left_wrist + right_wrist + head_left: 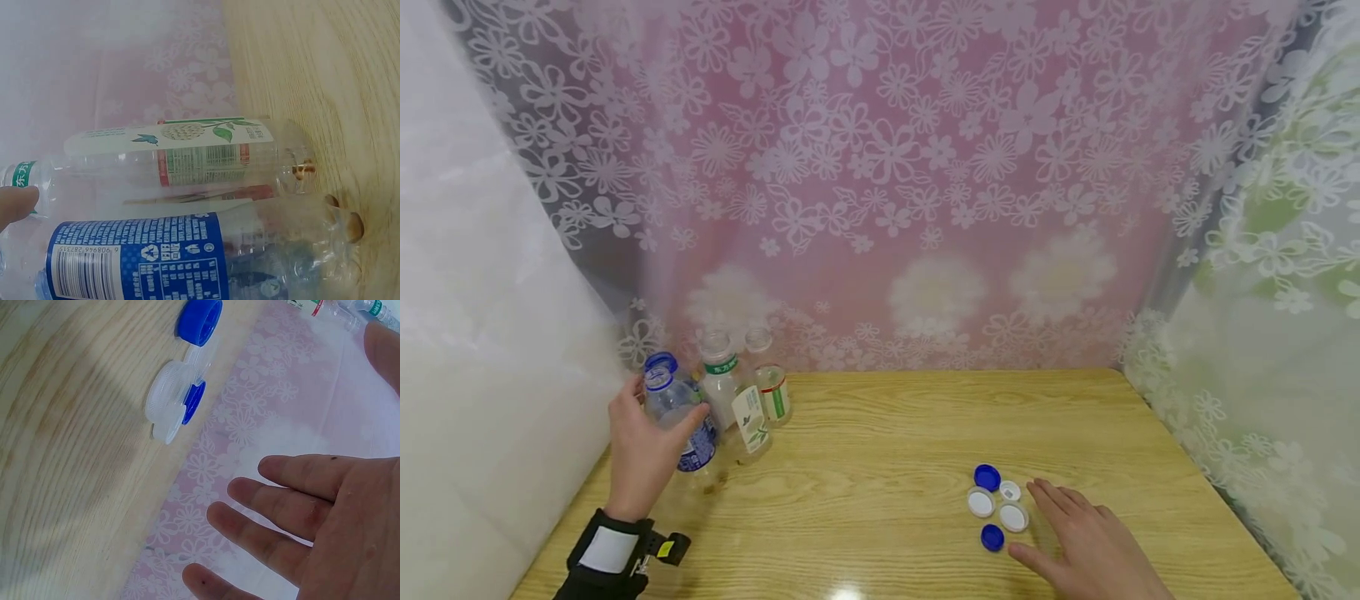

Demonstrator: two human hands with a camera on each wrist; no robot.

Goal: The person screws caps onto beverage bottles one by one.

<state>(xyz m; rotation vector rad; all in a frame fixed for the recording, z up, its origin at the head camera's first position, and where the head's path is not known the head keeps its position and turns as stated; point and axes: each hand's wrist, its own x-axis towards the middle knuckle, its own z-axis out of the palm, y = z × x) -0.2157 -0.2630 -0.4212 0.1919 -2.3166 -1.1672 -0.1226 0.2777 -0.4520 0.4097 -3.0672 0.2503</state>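
Note:
My left hand (643, 450) grips a clear plastic bottle (269, 244) with a blue label, thumb on the near side; the other fingers are mostly hidden behind it. The bottle has a blue ring at its uncapped neck, and another blue-rimmed neck (660, 360) shows just behind. A clear bottle with a green neck band (721, 367) stands close on the right. My right hand (1090, 542) hovers palm down, fingers spread, beside a group of loose caps. The group holds a larger blue cap (987, 477), a smaller blue cap (992, 537) and several whitish caps (1013, 517).
Another clear bottle with a red and green label (775, 396) stands farther back. The wooden table (865, 467) ends at a pink flowered curtain (880, 250). A white sheet (490, 333) hangs on the left, and a green flowered one (1285, 375) on the right.

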